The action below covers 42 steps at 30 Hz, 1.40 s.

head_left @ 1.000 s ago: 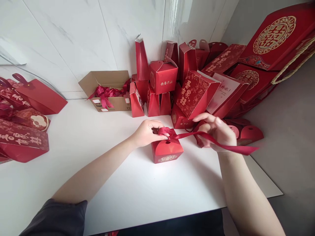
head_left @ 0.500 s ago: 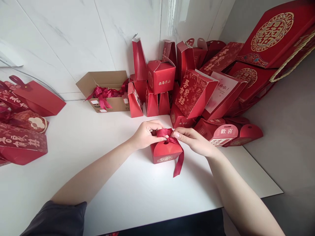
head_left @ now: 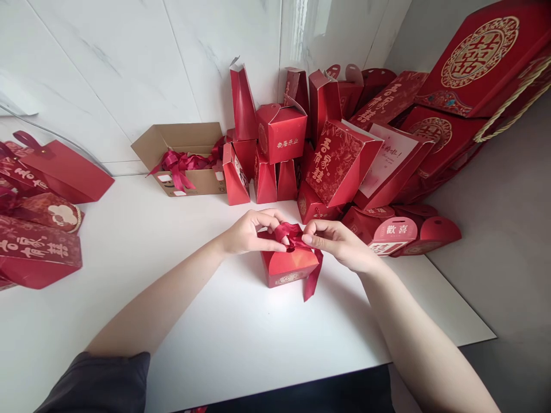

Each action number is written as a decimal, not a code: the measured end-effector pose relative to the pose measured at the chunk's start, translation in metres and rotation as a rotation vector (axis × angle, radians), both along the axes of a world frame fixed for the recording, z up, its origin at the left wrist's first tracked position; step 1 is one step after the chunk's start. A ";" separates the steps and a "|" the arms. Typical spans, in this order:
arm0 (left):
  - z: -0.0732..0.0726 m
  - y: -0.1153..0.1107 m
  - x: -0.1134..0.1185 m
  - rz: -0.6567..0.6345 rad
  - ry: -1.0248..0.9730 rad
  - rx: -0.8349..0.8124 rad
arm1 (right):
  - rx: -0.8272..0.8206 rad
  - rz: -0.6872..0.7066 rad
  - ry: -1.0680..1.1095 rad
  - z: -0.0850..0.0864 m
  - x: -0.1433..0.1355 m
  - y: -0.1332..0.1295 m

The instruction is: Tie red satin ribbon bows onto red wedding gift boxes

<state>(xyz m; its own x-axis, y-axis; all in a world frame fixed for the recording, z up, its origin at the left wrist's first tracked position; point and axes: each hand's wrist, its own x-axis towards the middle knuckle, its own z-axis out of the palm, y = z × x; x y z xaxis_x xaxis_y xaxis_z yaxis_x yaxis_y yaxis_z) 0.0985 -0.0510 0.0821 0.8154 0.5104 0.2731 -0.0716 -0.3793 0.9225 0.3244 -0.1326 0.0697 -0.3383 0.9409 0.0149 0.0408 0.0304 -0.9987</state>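
A small red gift box [head_left: 291, 268] with a rounded front flap and a pale printed emblem stands on the white table. Dark red ribbon [head_left: 294, 232] is looped and gathered at its top, with one tail hanging down the box's right side. At the left of the loops, my left hand [head_left: 252, 232] pinches the ribbon, its thumb low over the box top. From the right, my right hand [head_left: 340, 244] holds the ribbon between thumb and forefinger. The fingers partly hide where the ribbon crosses itself.
Behind the hands stands an open cardboard box [head_left: 196, 183] of red ribbons. Red gift boxes [head_left: 282, 135] are piled against the wall at the back right. More red boxes [head_left: 38, 246] stand at the left. The white table [head_left: 241, 344] ends near my body.
The ribbon at the box top has gone from one flat loop to a fuller gathered bunch. The hanging tail has drawn up slightly. My left thumb and fingers have shifted around the loop.
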 end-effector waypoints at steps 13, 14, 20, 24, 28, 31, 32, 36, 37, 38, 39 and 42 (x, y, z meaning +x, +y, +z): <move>0.002 0.027 -0.026 -0.159 0.082 -0.276 | -0.014 -0.006 -0.016 0.005 0.002 -0.002; 0.002 0.028 -0.027 -0.164 0.097 -0.294 | -0.010 -0.008 -0.024 0.005 0.002 -0.002; 0.010 0.031 -0.035 -0.210 0.250 -0.374 | 0.014 -0.013 -0.059 0.006 0.006 -0.002; 0.013 0.033 -0.039 -0.233 0.334 -0.395 | 0.022 -0.010 -0.073 0.005 0.009 -0.001; 0.013 0.036 -0.042 -0.277 0.378 -0.411 | 0.020 -0.010 -0.095 0.001 0.012 0.001; 0.014 0.037 -0.044 -0.317 0.413 -0.410 | 0.016 -0.019 -0.124 0.000 0.015 0.002; 0.014 0.038 -0.045 -0.333 0.430 -0.405 | 0.015 -0.015 -0.130 0.000 0.015 0.002; 0.015 0.040 -0.047 -0.371 0.473 -0.374 | 0.028 -0.006 -0.139 0.001 0.016 0.002; 0.015 0.041 -0.048 -0.367 0.476 -0.358 | 0.032 -0.017 -0.141 0.001 0.017 0.002; 0.015 0.042 -0.048 -0.360 0.479 -0.340 | 0.031 -0.026 -0.138 0.001 0.017 0.003; 0.016 0.043 -0.050 -0.358 0.483 -0.326 | 0.023 -0.032 -0.128 0.000 0.018 0.004; 0.023 0.046 -0.055 -0.386 0.506 -0.348 | -0.029 -0.033 -0.086 -0.002 0.021 0.006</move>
